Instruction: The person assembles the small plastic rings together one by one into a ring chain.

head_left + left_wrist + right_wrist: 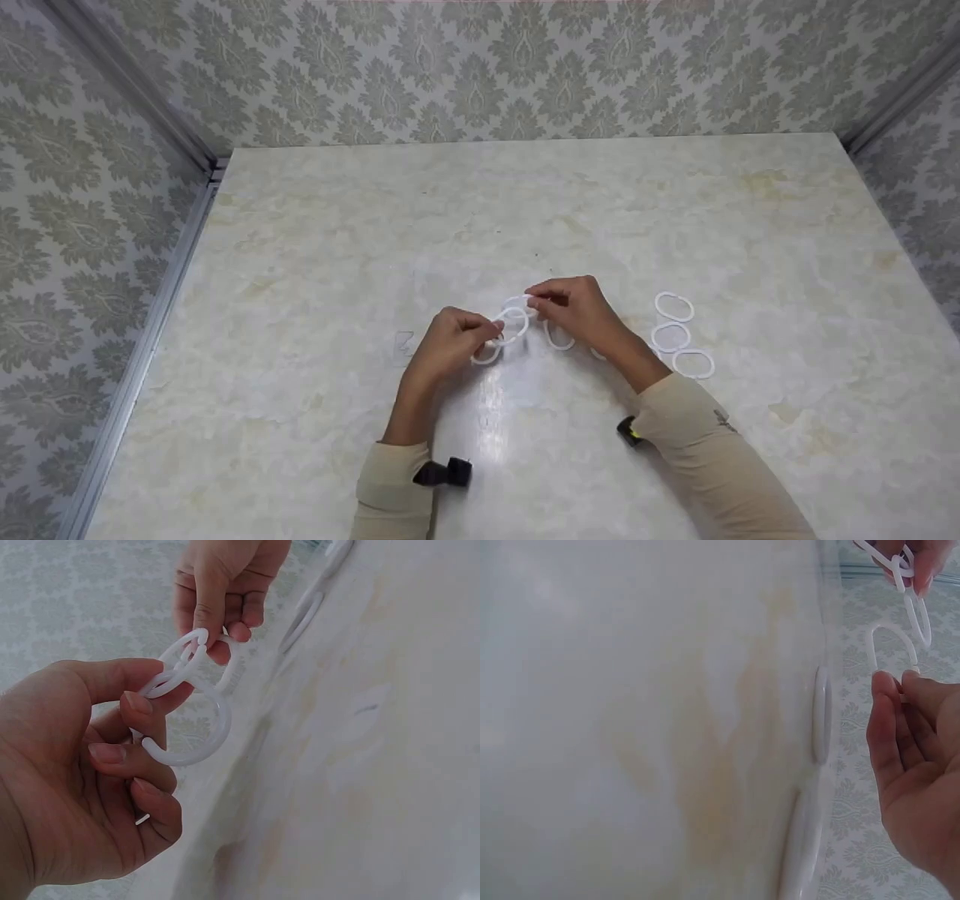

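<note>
My left hand [450, 341] pinches white plastic oval rings between thumb and fingers, over the middle of the table. In the left wrist view one C-shaped ring [223, 724] hangs below the fingers with a gap at one end, and a second ring [196, 664] is looped with it. My right hand [577, 304], just to the right, holds another white ring [871, 645] by one end between thumb and forefinger. That ring's free end meets the left hand's rings in the left wrist view; whether it passes through one I cannot tell.
Beyond my right forearm several loose white rings lie together, among them an oval one [694, 377]. Another ring [561, 349] lies beneath the right hand. A small clear flat piece [403, 345] sits left of the left hand. Patterned walls [472, 75] border the marbled table [525, 202].
</note>
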`<state>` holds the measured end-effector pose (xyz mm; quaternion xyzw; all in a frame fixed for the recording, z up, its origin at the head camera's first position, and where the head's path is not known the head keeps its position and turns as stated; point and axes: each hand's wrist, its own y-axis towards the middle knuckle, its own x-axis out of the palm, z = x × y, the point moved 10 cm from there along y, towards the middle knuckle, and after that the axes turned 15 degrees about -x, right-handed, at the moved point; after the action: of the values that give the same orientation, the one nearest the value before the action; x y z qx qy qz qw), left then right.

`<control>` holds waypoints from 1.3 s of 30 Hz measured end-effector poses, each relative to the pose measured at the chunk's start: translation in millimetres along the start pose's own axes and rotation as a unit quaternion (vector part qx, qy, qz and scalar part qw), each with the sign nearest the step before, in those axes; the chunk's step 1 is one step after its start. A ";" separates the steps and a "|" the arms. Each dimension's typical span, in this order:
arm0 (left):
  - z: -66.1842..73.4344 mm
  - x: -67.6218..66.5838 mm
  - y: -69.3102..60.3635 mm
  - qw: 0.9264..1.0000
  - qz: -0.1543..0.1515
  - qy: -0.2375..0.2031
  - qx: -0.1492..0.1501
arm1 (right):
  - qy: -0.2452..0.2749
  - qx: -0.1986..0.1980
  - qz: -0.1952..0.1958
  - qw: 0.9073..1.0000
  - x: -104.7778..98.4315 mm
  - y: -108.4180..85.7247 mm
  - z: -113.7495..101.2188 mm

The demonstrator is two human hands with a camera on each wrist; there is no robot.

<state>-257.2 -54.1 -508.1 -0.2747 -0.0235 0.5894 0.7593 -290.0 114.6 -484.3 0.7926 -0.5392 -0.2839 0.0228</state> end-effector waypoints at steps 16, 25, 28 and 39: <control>1.6 -2.9 0.3 1.000 0.015 -0.019 0.002 | 0.010 0.000 -0.046 0.999 1.7 -13.7 -4.4; -0.1 -6.6 0.5 0.999 0.033 -0.019 -0.007 | 0.029 0.023 -0.066 0.997 6.6 -19.8 -5.7; 0.2 -7.5 -0.1 0.999 0.038 -0.022 -0.008 | 0.038 0.029 -0.066 0.997 7.8 -21.5 -7.5; -0.4 -10.4 -0.4 0.998 0.059 -0.016 -0.017 | 0.020 0.021 -0.073 0.997 12.0 -22.7 -13.8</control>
<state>-259.9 -63.8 -505.2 -0.2792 -0.0295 0.6368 0.7181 -261.3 110.0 -485.6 0.8357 -0.4852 -0.2574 -0.0044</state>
